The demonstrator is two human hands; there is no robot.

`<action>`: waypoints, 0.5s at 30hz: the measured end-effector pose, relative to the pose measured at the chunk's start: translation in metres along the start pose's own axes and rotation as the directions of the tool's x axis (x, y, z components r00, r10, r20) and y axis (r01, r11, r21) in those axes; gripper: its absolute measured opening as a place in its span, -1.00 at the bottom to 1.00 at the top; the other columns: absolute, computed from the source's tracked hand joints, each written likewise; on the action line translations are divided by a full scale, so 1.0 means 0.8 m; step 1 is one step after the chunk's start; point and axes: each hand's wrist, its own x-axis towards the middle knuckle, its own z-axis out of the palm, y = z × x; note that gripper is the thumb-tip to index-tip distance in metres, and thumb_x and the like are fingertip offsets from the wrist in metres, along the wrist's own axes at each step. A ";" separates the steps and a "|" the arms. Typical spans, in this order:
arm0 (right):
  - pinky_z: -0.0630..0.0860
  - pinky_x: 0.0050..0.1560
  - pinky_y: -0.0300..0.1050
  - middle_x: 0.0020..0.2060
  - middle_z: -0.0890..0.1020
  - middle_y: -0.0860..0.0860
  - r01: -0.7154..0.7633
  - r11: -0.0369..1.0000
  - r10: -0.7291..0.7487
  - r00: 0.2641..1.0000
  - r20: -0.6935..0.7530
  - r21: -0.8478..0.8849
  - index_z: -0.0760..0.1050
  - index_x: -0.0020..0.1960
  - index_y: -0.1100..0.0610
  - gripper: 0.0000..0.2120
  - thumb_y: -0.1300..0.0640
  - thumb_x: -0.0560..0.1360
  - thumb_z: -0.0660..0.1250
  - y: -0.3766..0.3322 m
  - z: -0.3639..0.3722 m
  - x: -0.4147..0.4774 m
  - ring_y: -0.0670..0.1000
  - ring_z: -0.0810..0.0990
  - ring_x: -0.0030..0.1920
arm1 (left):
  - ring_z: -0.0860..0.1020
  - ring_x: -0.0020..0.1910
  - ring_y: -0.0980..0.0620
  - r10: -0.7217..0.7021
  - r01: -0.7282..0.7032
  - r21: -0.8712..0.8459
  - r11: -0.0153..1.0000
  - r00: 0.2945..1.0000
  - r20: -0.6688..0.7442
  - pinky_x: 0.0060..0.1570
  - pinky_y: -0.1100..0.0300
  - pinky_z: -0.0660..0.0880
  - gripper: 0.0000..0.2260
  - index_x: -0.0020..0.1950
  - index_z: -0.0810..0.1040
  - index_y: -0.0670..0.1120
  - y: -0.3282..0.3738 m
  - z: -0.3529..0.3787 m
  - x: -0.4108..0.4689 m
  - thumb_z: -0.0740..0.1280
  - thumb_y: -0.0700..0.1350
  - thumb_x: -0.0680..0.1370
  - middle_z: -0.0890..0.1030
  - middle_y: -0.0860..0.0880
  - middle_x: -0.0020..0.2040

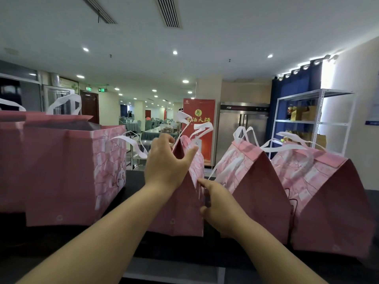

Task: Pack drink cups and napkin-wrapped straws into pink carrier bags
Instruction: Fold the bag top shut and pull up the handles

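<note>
Nearest, at about 5 o'clock, the right hand point(217, 203) reaches in with fingers loosely curled, its forefinger extended and touching the side of the middle pink bag point(184, 212); whether it pinches the paper or only presses it is hard to tell. Above it, near centre, the left hand point(166, 162) grips that bag's folded top edge, thumb on the near face and fingers wrapped over the far side. The bag stands on a dark counter point(133, 185), its white ribbon handles point(196, 128) sticking up. At 9 o'clock stands an open pink bag point(67, 171). At 3 o'clock two closed pink bags point(256, 181) stand together. Further back, at 2 o'clock, is a white shelf unit point(315, 115).
</note>
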 end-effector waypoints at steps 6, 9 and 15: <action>0.58 -0.01 0.00 0.00 0.55 -0.06 0.042 0.998 -0.044 0.998 -0.038 -0.057 0.46 0.14 -0.05 -0.58 0.31 0.36 0.25 0.010 0.001 0.013 -0.05 0.56 -0.01 | 0.47 -0.20 -0.02 0.041 -0.041 0.154 0.987 0.999 0.003 -0.24 0.18 0.30 -0.82 -0.11 0.46 -0.09 0.015 0.005 0.028 0.27 0.02 0.54 0.51 0.00 -0.18; 0.52 -0.14 -0.06 -0.14 0.51 -0.07 0.039 0.996 -0.044 0.997 -0.056 -0.085 0.42 -0.10 -0.12 -0.67 0.32 0.36 0.20 0.012 0.003 0.021 -0.05 0.51 -0.15 | 0.49 -0.19 -0.03 0.053 -0.054 0.168 0.984 0.999 0.009 -0.22 0.18 0.31 -0.85 -0.04 0.51 -0.11 0.016 0.009 0.031 0.27 -0.04 0.54 0.57 -0.03 -0.17; 0.56 -0.11 0.02 -0.12 0.54 0.01 0.061 0.993 -0.070 0.994 -0.084 -0.102 0.40 -0.14 -0.03 -0.77 0.31 0.46 0.17 0.005 0.001 0.027 0.04 0.56 -0.14 | 0.53 -0.11 -0.07 0.006 -0.016 0.158 0.987 0.998 0.064 -0.19 0.16 0.36 -0.83 0.00 0.54 -0.11 0.008 0.015 0.038 0.36 -0.19 0.42 0.61 -0.07 -0.11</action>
